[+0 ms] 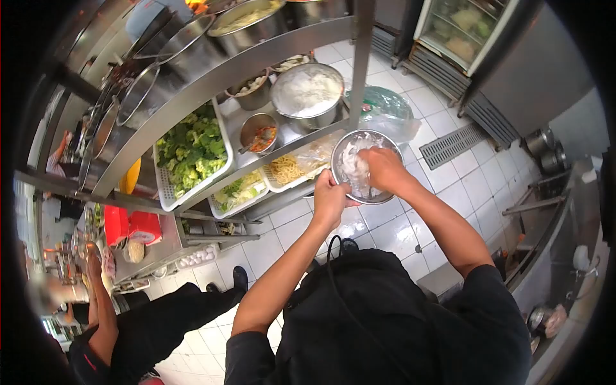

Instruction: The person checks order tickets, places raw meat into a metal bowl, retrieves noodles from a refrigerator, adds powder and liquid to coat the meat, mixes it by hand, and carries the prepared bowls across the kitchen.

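A round metal bowl is held out in front of my body. My left hand grips its near left rim, thumb over the edge and fingers around the outside. Inside lie pale, wet-looking strips with a white coating; their kind cannot be made out. My right hand reaches into the bowl from the right, its fingers curled down among the strips. The fingertips, and whatever they pinch, are hidden. Just beyond the bowl stands a large pot of white powder on the shelf.
A metal rack post rises close behind the bowl. Left of it are a basket of broccoli, a small pot and noodles. A co-worker stands at the left. A floor drain lies to the right.
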`<action>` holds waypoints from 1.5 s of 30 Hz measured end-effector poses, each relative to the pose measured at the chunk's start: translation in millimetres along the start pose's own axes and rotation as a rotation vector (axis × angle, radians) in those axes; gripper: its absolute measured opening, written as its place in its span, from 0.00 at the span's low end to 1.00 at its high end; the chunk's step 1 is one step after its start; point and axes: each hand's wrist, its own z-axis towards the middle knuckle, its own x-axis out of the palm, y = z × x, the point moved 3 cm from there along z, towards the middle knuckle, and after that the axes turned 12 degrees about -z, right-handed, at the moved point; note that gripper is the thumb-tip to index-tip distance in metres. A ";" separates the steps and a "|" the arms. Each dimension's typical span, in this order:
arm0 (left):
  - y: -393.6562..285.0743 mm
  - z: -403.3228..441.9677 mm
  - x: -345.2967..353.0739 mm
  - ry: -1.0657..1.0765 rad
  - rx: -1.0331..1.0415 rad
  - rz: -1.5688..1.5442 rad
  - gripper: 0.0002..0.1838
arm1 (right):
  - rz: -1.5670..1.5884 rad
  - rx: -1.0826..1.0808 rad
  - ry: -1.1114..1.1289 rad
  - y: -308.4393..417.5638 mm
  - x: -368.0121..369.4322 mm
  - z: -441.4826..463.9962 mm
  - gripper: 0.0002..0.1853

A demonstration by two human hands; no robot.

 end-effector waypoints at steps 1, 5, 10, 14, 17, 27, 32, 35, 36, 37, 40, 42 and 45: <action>-9.2 -2.7 -5.1 -0.003 0.014 -0.034 0.12 | 0.048 -0.060 0.036 12.0 -17.0 6.6 0.23; -44.3 -17.0 -24.7 -0.017 0.049 -0.105 0.12 | 0.314 -0.182 0.171 39.3 -66.5 57.8 0.15; -70.1 -22.9 -45.4 -0.057 0.073 -0.113 0.14 | 0.575 -0.294 0.109 70.0 -81.8 106.5 0.12; -81.1 -26.2 -57.5 -0.076 0.095 -0.157 0.15 | 0.275 -0.422 0.196 92.8 -62.9 84.4 0.09; -83.8 -29.3 -66.1 -0.094 0.073 -0.148 0.15 | 0.443 -0.351 0.272 93.2 -81.7 93.3 0.08; -65.6 -25.6 -73.8 -0.100 0.008 -0.119 0.15 | -0.014 0.086 0.141 32.8 47.0 282.6 0.14; -59.7 -23.5 -75.2 -0.145 -0.010 -0.125 0.14 | 0.481 0.092 0.369 27.9 53.6 272.4 0.18; -55.1 -11.0 -74.7 -0.146 0.029 -0.152 0.12 | 0.952 0.014 0.423 23.4 -9.1 225.9 0.16; -54.6 -8.5 -72.5 -0.131 0.023 -0.147 0.12 | 1.000 0.009 0.433 23.8 -25.0 207.3 0.15; -54.0 -5.0 -68.1 -0.111 0.019 -0.143 0.12 | 1.045 0.005 0.436 23.2 -44.4 187.7 0.15; -50.3 2.1 -46.4 -0.087 -0.002 -0.110 0.12 | 0.633 -0.254 0.215 10.1 -71.8 134.8 0.13; -40.1 8.9 -28.6 -0.050 -0.020 -0.077 0.12 | 0.407 -0.311 -0.019 2.8 -82.1 93.5 0.14; -22.7 17.8 6.0 0.051 -0.097 0.028 0.11 | 0.244 -0.095 -0.137 -21.5 -78.8 37.7 0.19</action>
